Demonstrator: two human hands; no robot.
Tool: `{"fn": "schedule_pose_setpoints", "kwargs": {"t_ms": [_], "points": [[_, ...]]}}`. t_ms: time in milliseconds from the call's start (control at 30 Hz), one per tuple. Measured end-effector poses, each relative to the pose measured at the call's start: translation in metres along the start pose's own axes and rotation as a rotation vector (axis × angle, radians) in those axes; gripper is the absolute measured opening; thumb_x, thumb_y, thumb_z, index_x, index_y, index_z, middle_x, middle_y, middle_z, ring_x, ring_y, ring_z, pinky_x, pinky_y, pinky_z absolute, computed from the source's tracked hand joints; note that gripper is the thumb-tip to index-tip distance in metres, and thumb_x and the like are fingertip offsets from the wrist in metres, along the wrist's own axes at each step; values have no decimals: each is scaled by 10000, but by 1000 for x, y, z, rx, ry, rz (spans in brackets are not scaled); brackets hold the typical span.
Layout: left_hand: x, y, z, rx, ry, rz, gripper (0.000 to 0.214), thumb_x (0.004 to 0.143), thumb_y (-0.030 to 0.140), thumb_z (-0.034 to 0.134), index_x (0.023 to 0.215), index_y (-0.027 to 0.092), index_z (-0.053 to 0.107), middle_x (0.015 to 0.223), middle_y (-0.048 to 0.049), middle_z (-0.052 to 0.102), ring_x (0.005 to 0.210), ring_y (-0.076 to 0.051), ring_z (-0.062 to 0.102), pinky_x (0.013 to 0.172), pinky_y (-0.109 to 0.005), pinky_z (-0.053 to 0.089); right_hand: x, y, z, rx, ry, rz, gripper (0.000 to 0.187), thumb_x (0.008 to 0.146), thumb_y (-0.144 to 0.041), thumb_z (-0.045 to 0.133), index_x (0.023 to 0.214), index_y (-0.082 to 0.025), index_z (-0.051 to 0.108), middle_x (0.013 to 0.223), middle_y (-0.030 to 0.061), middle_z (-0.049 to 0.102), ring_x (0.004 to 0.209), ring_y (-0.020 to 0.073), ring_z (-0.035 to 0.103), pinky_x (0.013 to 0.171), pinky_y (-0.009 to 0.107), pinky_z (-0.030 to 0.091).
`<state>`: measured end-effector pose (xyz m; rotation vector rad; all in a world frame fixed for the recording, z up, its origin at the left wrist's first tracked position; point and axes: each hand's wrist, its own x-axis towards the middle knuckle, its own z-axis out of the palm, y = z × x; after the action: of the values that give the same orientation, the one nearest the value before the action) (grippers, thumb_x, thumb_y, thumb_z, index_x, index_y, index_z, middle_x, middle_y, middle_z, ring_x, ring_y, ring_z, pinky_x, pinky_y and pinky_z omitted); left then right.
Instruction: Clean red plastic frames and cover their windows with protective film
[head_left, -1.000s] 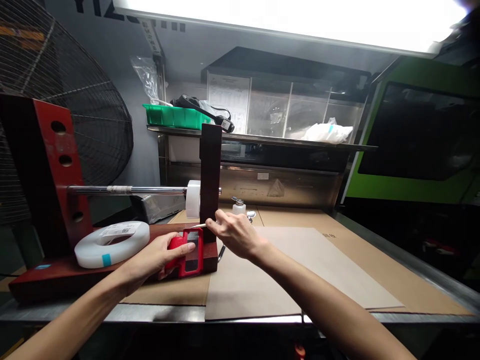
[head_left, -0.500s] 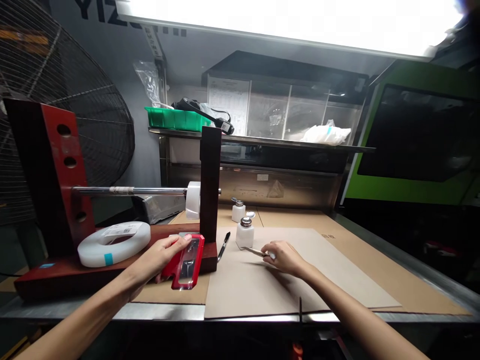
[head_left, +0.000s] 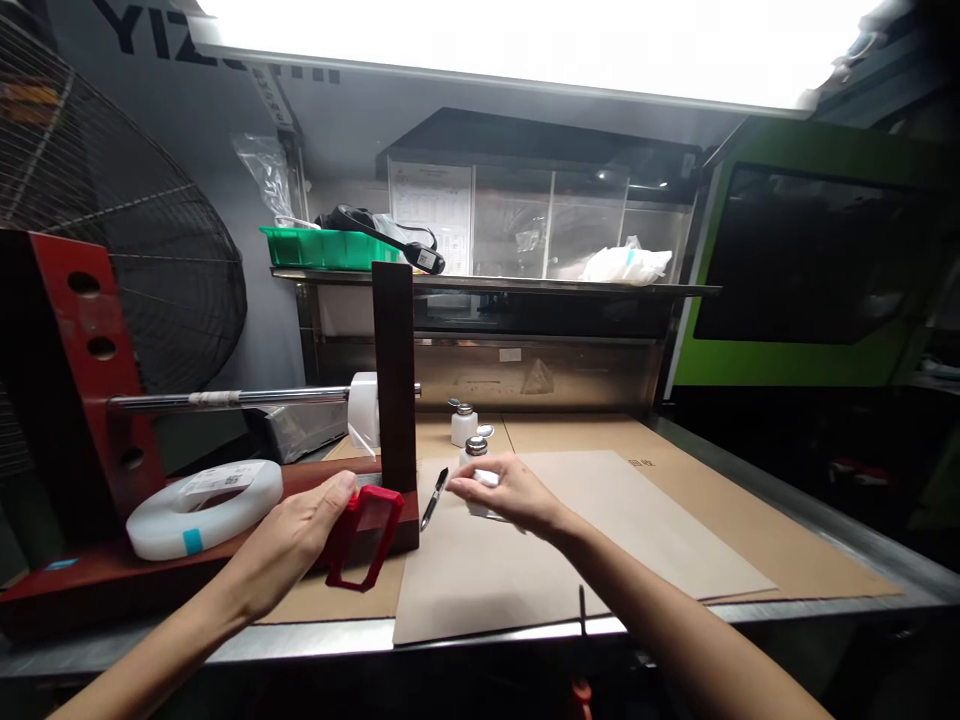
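My left hand point(head_left: 304, 530) grips a red plastic frame point(head_left: 367, 540) by its left side, thumb on top, in front of the dark wooden stand point(head_left: 395, 380). The frame is tilted and its window is see-through. My right hand point(head_left: 514, 490) is closed, fingertips pinched together, in front of a white dispenser bottle point(head_left: 476, 448) with a metal cap. Something white shows between its fingers, but I cannot tell whether it is held or part of the bottle behind. A second white bottle point(head_left: 463, 428), lid raised, stands farther back. Left of my right hand lies a black pen point(head_left: 435, 498).
A roll of clear film point(head_left: 161, 525) lies on the stand's base. A metal rod point(head_left: 262, 397) carries a white tape roll point(head_left: 364, 412). A cardboard sheet point(head_left: 570, 560) covers the bench middle. Above, a shelf point(head_left: 540, 285) bears a green bin point(head_left: 315, 248). A large fan point(head_left: 150, 230) stands left.
My right hand has moved left and up to the nearer bottle; the thin pointed tool it held no longer shows clearly. My left hand still holds the red frame, now tilted differently. The view has shifted.
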<state>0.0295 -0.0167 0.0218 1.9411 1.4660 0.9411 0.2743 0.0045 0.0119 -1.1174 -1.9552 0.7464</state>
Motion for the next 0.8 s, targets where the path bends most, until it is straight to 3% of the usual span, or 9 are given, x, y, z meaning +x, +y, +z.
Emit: {"fn": "schedule_pose_setpoints", "kwargs": {"t_ms": [67, 167, 267, 367, 467, 533, 667, 733, 800], "points": [[-4, 3, -2, 115, 1, 106, 461, 832, 614, 321, 790, 247, 596, 808, -16, 639, 796, -227, 542, 706, -296, 402, 2, -20, 10, 209, -66, 30, 247, 796, -374, 601, 799, -144, 692, 532, -37, 510, 477, 65, 429, 449, 188, 332], [-11, 7, -6, 303, 7, 243, 417, 854, 561, 315, 665, 246, 513, 677, 2, 556, 647, -195, 502, 614, -304, 349, 2, -36, 21, 370, -163, 8, 219, 733, -361, 675, 744, -143, 690, 557, -35, 532, 489, 58, 431, 442, 186, 316], [-16, 8, -9, 398, 28, 328, 406, 850, 536, 311, 645, 242, 502, 684, -10, 510, 642, -197, 494, 622, -320, 335, 1, -37, 28, 446, -227, -72, 216, 713, -356, 696, 733, -141, 693, 593, -27, 564, 532, 65, 466, 478, 189, 344], [-19, 8, -12, 417, 32, 362, 401, 845, 543, 312, 762, 257, 581, 839, -33, 562, 766, -220, 542, 684, -326, 372, 0, -34, 31, 407, -259, -139, 207, 729, -351, 682, 744, -145, 700, 603, -21, 588, 553, 77, 485, 513, 200, 368], [-21, 6, -15, 342, 188, 211, 439, 820, 616, 306, 982, 293, 556, 1046, -42, 589, 939, -269, 555, 784, -372, 399, 0, -34, 35, 237, -214, -278, 180, 758, -327, 661, 752, -151, 700, 661, 5, 641, 606, 100, 535, 571, 211, 405], [-19, 1, -15, 279, 258, 53, 479, 798, 656, 323, 1057, 292, 496, 1006, -50, 616, 913, -293, 578, 789, -420, 412, -1, -34, 41, 19, -125, -415, 147, 786, -290, 634, 753, -161, 698, 707, 19, 666, 646, 110, 556, 610, 215, 409], [-11, -15, -13, 118, 109, -94, 517, 786, 648, 347, 1079, 232, 439, 649, -11, 595, 598, -244, 608, 549, -352, 484, 3, -34, 57, -370, 0, -593, 136, 814, -233, 573, 790, -184, 698, 769, 24, 676, 657, 111, 555, 546, 225, 335], [-6, -23, -13, 83, 92, -113, 492, 800, 581, 343, 1112, 206, 410, 566, 12, 547, 531, -234, 592, 447, -313, 462, 9, -31, 65, -375, -6, -606, 129, 809, -237, 575, 801, -198, 698, 785, 18, 673, 659, 110, 548, 534, 232, 309], [-2, -28, -15, 110, 130, -127, 441, 806, 511, 344, 1119, 207, 406, 553, 17, 532, 532, -239, 592, 427, -306, 453, 18, -27, 71, -168, -20, -516, 104, 791, -252, 604, 775, -200, 692, 766, 6, 658, 672, 107, 538, 570, 224, 328]]}}
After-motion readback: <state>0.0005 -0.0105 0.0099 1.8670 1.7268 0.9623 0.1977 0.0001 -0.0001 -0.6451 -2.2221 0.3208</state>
